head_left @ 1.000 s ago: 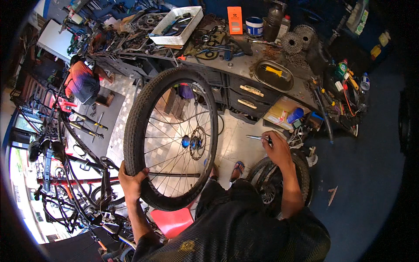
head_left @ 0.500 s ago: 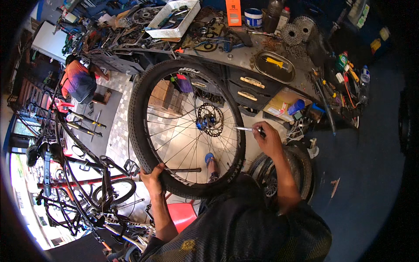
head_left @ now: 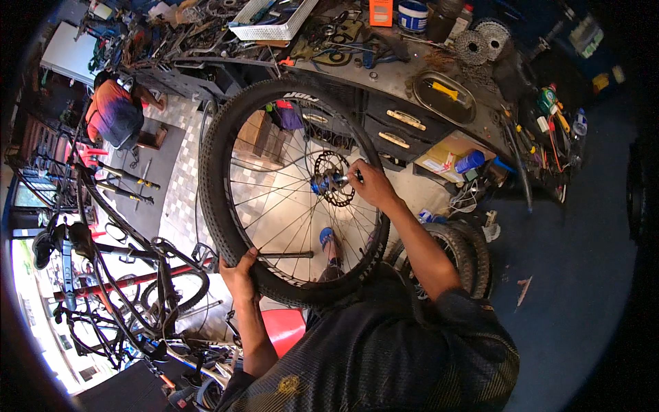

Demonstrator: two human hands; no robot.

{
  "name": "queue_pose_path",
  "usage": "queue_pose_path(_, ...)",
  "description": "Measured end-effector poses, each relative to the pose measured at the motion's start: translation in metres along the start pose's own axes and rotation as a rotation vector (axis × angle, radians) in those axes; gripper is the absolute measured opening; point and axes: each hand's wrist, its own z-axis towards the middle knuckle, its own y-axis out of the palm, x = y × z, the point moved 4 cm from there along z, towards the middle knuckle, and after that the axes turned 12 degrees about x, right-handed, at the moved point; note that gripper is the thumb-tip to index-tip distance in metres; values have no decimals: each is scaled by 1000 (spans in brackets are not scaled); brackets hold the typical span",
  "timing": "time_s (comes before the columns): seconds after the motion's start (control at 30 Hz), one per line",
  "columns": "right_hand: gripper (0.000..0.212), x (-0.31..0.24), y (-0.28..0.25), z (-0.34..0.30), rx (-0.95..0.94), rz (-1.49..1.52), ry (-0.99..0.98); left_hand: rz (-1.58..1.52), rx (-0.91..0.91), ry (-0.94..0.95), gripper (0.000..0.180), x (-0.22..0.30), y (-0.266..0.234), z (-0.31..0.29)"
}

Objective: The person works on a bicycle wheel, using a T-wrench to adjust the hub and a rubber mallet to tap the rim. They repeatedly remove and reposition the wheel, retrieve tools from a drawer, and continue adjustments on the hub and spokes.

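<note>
A large spoked bicycle wheel (head_left: 226,144) with a black knobby tyre stands upright in front of me. My left hand (head_left: 239,276) grips the tyre at its lower left rim. My right hand (head_left: 371,184) is at the hub (head_left: 322,183), beside the brake disc (head_left: 334,165), fingers closed on a thin metal tool pushed into the axle. My foot in a blue sandal (head_left: 328,239) shows through the spokes.
A cluttered workbench (head_left: 405,75) with drawers, a white basket (head_left: 268,20) and sprockets (head_left: 473,44) runs across the top. Another person in an orange top (head_left: 113,117) crouches at left. Bicycles (head_left: 130,275) stand at lower left, spare tyres (head_left: 460,250) at right.
The wheel has come closer and tilted toward me. My right hand moved left from beside the wheel to the hub, bringing the thin tool into the axle.
</note>
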Motion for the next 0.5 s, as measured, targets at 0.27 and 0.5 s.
queue_pose_path(0.27, 23, 6, 14, 22, -98, 61, 95, 25, 23, -41, 40, -1, -2, 12)
queue_pose_path(0.5, 21, -2, 16, 21, -109, 31, 64, 40, 3, -25, 39, 0, -1, 14)
